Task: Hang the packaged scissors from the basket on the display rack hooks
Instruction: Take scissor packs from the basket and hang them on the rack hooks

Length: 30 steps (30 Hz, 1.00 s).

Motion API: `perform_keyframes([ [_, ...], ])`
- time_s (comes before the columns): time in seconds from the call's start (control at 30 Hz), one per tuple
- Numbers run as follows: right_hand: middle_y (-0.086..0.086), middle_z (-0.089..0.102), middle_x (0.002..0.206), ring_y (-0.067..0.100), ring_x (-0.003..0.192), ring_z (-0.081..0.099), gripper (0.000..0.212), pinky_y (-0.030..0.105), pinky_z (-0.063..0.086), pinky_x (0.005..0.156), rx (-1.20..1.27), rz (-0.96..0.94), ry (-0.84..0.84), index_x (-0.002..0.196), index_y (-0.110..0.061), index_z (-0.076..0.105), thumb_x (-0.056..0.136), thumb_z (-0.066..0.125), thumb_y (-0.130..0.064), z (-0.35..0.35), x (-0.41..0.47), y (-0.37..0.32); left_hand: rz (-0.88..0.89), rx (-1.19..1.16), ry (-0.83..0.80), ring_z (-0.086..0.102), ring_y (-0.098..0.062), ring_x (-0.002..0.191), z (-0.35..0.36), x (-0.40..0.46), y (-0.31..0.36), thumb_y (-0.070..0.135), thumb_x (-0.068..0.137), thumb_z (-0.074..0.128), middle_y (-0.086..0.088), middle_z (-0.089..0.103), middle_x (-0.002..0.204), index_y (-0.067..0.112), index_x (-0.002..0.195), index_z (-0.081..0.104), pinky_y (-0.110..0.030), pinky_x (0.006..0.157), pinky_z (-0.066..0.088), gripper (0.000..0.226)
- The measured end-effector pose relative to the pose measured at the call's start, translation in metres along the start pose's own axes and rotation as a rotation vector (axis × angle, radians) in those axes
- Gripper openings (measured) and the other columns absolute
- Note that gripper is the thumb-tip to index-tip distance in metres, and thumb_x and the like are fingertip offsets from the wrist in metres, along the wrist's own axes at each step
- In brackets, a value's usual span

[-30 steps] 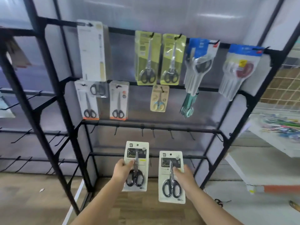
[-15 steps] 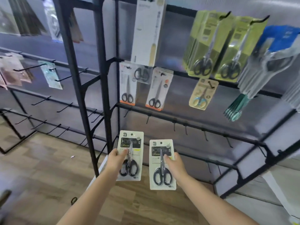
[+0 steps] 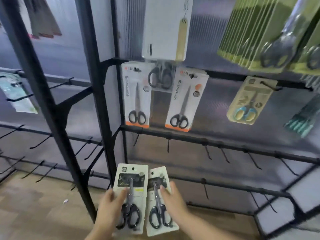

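My left hand (image 3: 110, 207) grips one white card pack of black-handled scissors (image 3: 131, 184) by its left edge. My right hand (image 3: 173, 203) holds a second, matching pack (image 3: 156, 193) by its right side. Both packs stand upright, side by side and touching, low in front of the black display rack (image 3: 102, 101). Above them runs a rack bar (image 3: 216, 144) with several bare hooks (image 3: 207, 153). The basket is out of view.
Orange-trimmed scissor packs (image 3: 136, 94) (image 3: 185, 99) hang on the middle bar, a white box pack (image 3: 166, 28) and green packs (image 3: 259, 32) higher up, a yellow pack (image 3: 249, 101) to the right. A neighbouring rack with bare hooks (image 3: 39, 142) stands left. Wooden floor (image 3: 34, 213) lies below.
The view has moved closer to the rack and swung left. Both hands have drawn the two packs together until they touch, still held low before the rack.
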State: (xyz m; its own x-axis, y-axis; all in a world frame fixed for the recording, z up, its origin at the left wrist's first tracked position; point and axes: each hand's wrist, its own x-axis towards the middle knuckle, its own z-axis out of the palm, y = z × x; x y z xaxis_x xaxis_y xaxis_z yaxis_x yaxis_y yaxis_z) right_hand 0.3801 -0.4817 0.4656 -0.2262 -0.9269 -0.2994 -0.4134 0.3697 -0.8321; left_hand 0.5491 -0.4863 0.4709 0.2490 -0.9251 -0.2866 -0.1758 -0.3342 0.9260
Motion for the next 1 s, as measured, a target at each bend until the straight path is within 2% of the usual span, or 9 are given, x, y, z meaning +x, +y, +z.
perform_keyframes([
  [0.07,0.011,0.052,0.123,0.026,0.122,0.047,0.036,0.027,0.038,0.089,0.05,-0.018,0.009,0.128,-0.002,0.041,0.101,0.039,-0.025,0.02,0.027,-0.008,0.008,0.006,0.016,0.046,-0.015,0.064,-0.002,0.026,-0.006,0.018,0.087,0.065,-0.003,0.052,0.067,0.0,0.087,0.059,-0.027,0.058,0.032,0.019],
  [0.1,0.011,0.051,0.122,0.026,0.121,0.047,0.035,0.027,0.038,0.086,0.064,-0.033,0.011,0.128,-0.003,0.041,0.101,0.039,-0.025,0.029,0.04,-0.012,0.017,0.013,0.021,0.046,-0.015,0.064,-0.003,0.038,-0.01,0.019,0.086,0.066,-0.003,0.052,0.068,0.0,0.087,0.058,-0.026,0.057,0.032,0.02],
  [0.2,0.01,0.057,0.111,0.026,0.102,0.054,0.019,0.031,0.042,0.081,0.112,-0.086,0.046,0.109,-0.01,0.045,0.1,0.039,-0.026,0.055,0.075,-0.017,-0.002,0.025,0.038,0.049,-0.016,0.065,-0.003,0.066,-0.024,0.019,0.086,0.066,-0.011,0.06,0.076,0.0,0.084,0.059,-0.026,0.058,0.033,0.02],
  [0.37,0.007,0.05,0.094,0.024,0.09,0.051,0.021,0.031,0.037,0.072,0.162,-0.151,0.066,0.099,-0.008,0.04,0.101,0.035,-0.029,0.086,0.115,-0.027,-0.027,-0.041,0.068,0.056,-0.028,0.079,-0.007,0.1,-0.041,0.025,0.087,0.064,-0.014,0.063,0.085,0.0,0.09,0.059,-0.034,0.068,0.038,0.026],
  [0.53,0.007,0.047,0.088,0.021,0.084,0.046,0.02,0.038,0.043,0.078,0.095,-0.229,0.086,0.098,-0.009,0.039,0.102,0.034,-0.028,0.099,0.139,-0.03,-0.018,-0.05,0.083,0.053,-0.027,0.073,-0.01,0.116,-0.044,0.024,0.089,0.061,-0.014,0.059,0.079,0.0,0.087,0.056,-0.034,0.065,0.038,0.025],
  [0.7,-0.002,0.04,0.077,0.017,0.076,0.042,0.019,0.032,0.036,0.071,0.059,-0.234,0.105,0.093,-0.009,0.036,0.102,0.032,-0.025,0.097,0.146,-0.028,-0.059,-0.074,0.074,0.059,-0.029,0.081,-0.013,0.122,-0.048,0.025,0.089,0.06,-0.016,0.064,0.091,0.003,0.097,0.059,-0.039,0.077,0.045,0.024],
  [0.83,-0.003,0.039,0.073,0.01,0.064,0.038,0.02,0.029,0.033,0.066,0.026,-0.237,0.141,0.085,-0.013,0.035,0.102,0.033,-0.024,0.096,0.155,-0.027,-0.04,-0.11,0.052,0.058,-0.021,0.076,-0.012,0.123,-0.046,0.022,0.09,0.059,-0.01,0.064,0.086,0.003,0.098,0.059,-0.031,0.065,0.042,0.02],
  [0.9,-0.003,0.039,0.073,0.013,0.066,0.04,0.019,0.029,0.033,0.066,0.003,-0.212,0.133,0.091,-0.009,0.036,0.102,0.032,-0.024,0.096,0.157,-0.028,-0.05,-0.103,0.045,0.057,-0.02,0.076,-0.009,0.122,-0.047,0.022,0.09,0.06,-0.008,0.063,0.085,0.004,0.097,0.058,-0.03,0.064,0.041,0.02],
  [1.0,-0.003,0.039,0.074,0.016,0.072,0.042,0.018,0.029,0.035,0.069,-0.001,-0.192,0.144,0.092,-0.009,0.035,0.103,0.031,-0.023,0.096,0.167,-0.033,-0.049,-0.12,0.034,0.059,-0.024,0.083,-0.004,0.124,-0.045,0.024,0.089,0.06,-0.009,0.065,0.091,0.007,0.098,0.059,-0.034,0.075,0.044,0.019],
])
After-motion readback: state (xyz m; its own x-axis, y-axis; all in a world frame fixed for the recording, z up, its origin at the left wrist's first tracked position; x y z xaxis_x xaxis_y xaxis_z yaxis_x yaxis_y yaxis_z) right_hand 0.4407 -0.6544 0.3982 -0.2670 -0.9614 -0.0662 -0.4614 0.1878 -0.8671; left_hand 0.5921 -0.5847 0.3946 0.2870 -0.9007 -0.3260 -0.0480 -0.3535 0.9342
